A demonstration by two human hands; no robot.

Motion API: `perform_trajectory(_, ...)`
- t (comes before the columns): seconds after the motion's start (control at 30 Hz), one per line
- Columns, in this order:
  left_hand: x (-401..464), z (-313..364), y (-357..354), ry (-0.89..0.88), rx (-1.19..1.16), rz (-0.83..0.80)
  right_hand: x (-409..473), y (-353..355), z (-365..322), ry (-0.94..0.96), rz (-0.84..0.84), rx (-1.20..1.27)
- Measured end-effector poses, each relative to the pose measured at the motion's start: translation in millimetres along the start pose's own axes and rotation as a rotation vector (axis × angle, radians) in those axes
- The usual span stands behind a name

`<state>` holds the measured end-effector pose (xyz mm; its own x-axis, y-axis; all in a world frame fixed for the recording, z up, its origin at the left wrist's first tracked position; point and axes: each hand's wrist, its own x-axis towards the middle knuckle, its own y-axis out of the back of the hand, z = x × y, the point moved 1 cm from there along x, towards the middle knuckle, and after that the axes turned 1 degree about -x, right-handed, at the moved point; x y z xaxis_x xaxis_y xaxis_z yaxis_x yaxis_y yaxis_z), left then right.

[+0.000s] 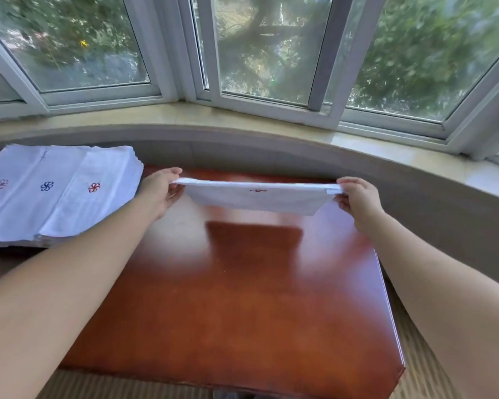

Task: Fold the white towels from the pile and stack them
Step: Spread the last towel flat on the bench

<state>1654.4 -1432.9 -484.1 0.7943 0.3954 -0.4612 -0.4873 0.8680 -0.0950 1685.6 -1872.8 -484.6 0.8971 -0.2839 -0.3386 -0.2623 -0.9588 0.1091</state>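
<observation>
- A white cloth towel with a small red embroidered mark [257, 197] hangs in the air over the far part of the table, its long axis running left to right.
- The left hand [162, 191] pinches its left top corner; the right hand [355, 197] pinches the right corner.
- The glossy reddish-brown wooden table [242, 298] lies bare beneath it.
- A flat pile of white towels with red and blue pinwheel marks [55, 194] sits far left, beside a curved bay window sill [242, 116].

Glossy reddish-brown wooden tabletop [242, 298]; pile of white towels [55, 194] with embroidered flowers on far-left edge.
</observation>
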Motion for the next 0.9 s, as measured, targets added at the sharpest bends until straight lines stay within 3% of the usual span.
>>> perform_trajectory(0.1, -12.1, -52.9, 11.4, 0.062, 0.101, 0.004, -8.8, 12.6, 53.3, -0.026, -0.03, -0.212)
perform_trajectory(0.23, -17.9, -154.4, 48.1, 0.225, 0.39, -0.014, -22.6, 27.5, 156.3, -0.251, -0.108, -0.377)
perform_trajectory(0.37, -22.4, -232.5, 86.7, 0.391, 0.688, -0.229, -46.3, 35.3, 231.1, -0.446, -0.353, -0.586)
perform_trajectory(0.5, -41.8, -262.3, 117.2, 0.384, 1.041, -0.377, -68.4, 49.7, 260.1, -0.391, -0.502, -0.928)
perform_trajectory(0.77, -14.8, -200.7, 108.9, 0.201, 0.818, -0.322, -28.3, 53.1, 194.9, -0.299, -0.501, -0.618)
perform_trajectory(0.9, 20.1, -179.6, 79.5, 0.215, 0.688, -0.271, 11.4, 40.4, 183.4, -0.241, -0.404, -0.518)
